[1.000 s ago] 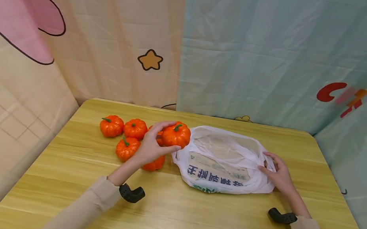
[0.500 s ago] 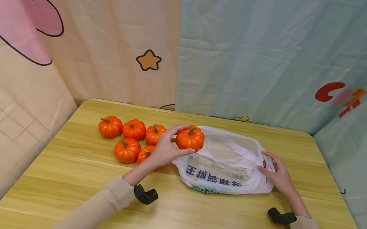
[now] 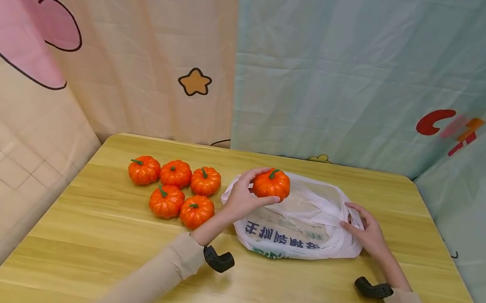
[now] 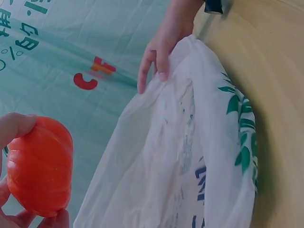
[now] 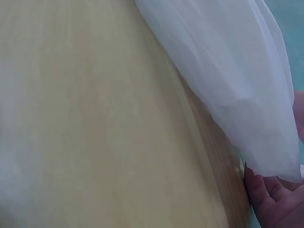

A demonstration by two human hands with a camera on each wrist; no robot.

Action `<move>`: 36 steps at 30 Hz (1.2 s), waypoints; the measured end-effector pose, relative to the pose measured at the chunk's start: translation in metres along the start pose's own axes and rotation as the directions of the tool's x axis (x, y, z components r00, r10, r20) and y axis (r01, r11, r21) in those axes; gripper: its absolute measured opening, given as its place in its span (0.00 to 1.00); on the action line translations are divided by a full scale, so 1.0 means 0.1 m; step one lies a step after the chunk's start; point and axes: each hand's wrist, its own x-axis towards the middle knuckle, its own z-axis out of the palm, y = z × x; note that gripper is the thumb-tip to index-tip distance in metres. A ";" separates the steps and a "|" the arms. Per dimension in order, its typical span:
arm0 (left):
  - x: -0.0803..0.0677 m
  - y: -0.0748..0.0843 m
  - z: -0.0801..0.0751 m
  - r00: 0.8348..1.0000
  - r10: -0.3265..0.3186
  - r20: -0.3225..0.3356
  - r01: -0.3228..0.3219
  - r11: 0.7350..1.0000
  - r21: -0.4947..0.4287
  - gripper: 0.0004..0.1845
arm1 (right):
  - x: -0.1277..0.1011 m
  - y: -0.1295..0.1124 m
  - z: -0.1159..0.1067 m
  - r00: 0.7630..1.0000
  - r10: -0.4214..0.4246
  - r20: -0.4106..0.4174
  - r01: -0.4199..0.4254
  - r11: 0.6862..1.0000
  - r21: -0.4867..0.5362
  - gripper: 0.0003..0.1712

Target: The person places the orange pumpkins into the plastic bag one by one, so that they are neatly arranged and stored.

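My left hand (image 3: 242,200) grips a small orange pumpkin (image 3: 271,183) with a green stem and holds it over the left part of a white plastic bag (image 3: 302,230). The left wrist view shows that pumpkin (image 4: 40,166) beside the bag's open mouth (image 4: 190,142). My right hand (image 3: 366,229) pinches the bag's right edge and holds it against the table; its fingers (image 4: 154,57) curl over the plastic. Several more orange pumpkins (image 3: 172,188) lie in a cluster on the table to the left of the bag.
The wooden table (image 3: 249,290) has rounded far corners and is boxed in by printed fabric curtains (image 3: 332,70) at the back and on both sides. Black wrist camera mounts (image 3: 218,260) sit at both forearms.
My left hand has carried the pumpkin to the right, from above the cluster to over the bag. The right hand has stayed on the bag's edge.
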 end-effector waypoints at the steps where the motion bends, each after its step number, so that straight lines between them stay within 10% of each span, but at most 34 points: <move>1: 0.02 0.01 0.03 1.000 -0.004 0.002 0.004 1.000 0.001 0.36 | -0.01 -0.01 0.00 1.000 0.005 0.000 -0.005 1.000 0.000 0.33; 36: 0.28 -0.06 0.99 0.992 -0.107 0.063 0.105 0.994 0.030 0.35 | -0.01 0.00 -0.02 1.000 0.004 0.015 -0.004 1.000 0.010 0.33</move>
